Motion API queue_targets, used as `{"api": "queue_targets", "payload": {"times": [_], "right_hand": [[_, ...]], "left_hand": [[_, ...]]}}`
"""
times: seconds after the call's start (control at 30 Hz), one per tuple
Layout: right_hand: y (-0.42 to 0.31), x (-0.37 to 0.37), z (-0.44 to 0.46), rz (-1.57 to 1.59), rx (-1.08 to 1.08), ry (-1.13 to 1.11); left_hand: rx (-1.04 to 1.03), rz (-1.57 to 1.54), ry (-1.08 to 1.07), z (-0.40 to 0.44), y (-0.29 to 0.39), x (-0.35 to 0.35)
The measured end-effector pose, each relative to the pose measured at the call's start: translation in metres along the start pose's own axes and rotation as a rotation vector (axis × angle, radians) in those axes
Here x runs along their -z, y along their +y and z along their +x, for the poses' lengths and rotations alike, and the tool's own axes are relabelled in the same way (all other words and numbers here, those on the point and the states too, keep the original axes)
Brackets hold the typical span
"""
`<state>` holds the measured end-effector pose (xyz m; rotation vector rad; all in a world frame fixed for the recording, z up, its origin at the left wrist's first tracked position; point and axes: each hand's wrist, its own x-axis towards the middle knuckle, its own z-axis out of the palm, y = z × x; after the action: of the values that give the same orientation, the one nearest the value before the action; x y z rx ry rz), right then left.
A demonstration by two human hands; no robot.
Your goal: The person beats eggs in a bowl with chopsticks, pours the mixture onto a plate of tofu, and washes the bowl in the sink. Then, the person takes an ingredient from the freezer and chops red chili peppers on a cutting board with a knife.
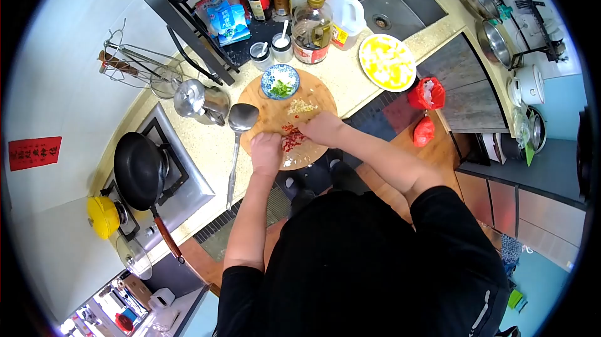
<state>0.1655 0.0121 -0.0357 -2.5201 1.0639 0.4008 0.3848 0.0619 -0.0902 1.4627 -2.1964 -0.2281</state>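
On a round wooden cutting board lies a small heap of chopped red chili. My left hand rests at the heap's left side, its fingers curled together. From the right, my right hand reaches to the chili with bent, closed fingers. What either hand holds, if anything, is hidden. Minced garlic sits just beyond the chili. At the board's far side stands a blue-patterned bowl holding chopped greens and something white.
A spatula lies along the board's left edge. Further left are a metal kettle and a black wok on the stove. A plate of yellow and white food, an oil bottle and a sink line the counter.
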Motion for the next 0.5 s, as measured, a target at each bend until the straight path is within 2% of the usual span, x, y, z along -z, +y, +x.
{"api": "queue_targets", "payload": {"times": [0.17, 0.37, 0.5], "right_hand": [[0.003, -0.006, -0.002, 0.030, -0.092, -0.003], [-0.006, 0.016, 0.019, -0.069, -0.054, -0.067], [0.012, 0.019, 0.007, 0.011, 0.003, 0.020]], "left_hand": [[-0.058, 0.033, -0.059, 0.018, 0.005, 0.014], [0.013, -0.093, 0.011, 0.007, -0.016, 0.000], [0.007, 0.002, -0.058, 0.023, -0.007, 0.002]]}}
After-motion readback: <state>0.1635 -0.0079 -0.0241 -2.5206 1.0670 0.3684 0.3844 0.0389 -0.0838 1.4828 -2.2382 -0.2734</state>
